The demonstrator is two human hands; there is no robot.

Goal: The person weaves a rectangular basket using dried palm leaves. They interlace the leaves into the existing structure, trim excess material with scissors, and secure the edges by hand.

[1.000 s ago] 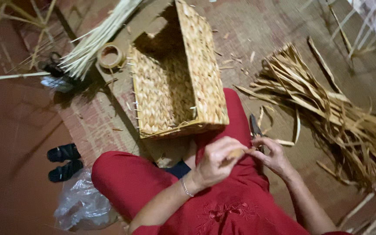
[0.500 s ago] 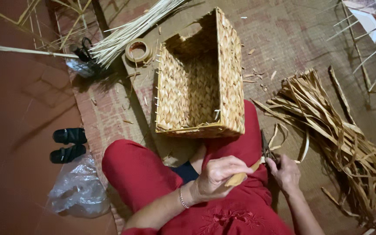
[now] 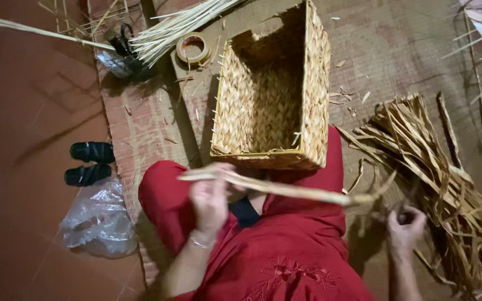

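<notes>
My left hand [image 3: 210,196] is closed round a long dried strip [image 3: 274,188] held across my lap, just before the woven basket [image 3: 271,95]; my right hand [image 3: 405,226] grips something dark (too blurred to name). I'd judge steady tension keeps the strip from kinking.

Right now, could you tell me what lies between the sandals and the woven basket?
In the head view, only floor mat with a few straw scraps lies between the sandals and the basket; nothing larger stands there.
</notes>
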